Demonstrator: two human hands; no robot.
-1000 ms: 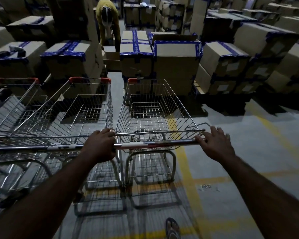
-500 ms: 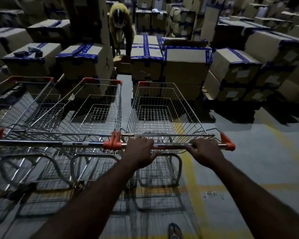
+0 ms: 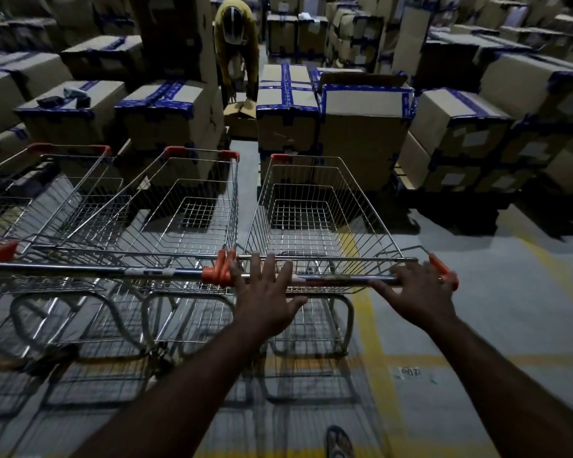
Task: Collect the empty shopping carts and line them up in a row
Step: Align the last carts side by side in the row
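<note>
- Our left hand (image 3: 265,302) lies flat, fingers spread, on the handle bar (image 3: 331,279) of the rightmost shopping cart (image 3: 311,219).
- Our right hand (image 3: 417,292) rests splayed near its orange end cap.
- The cart stands beside two others (image 3: 166,223), facing taped cardboard boxes (image 3: 361,127).

dim light | grey floor (image 3: 477,325) (yellow lines) | stacked cardboard boxes (image 3: 361,127)
</note>
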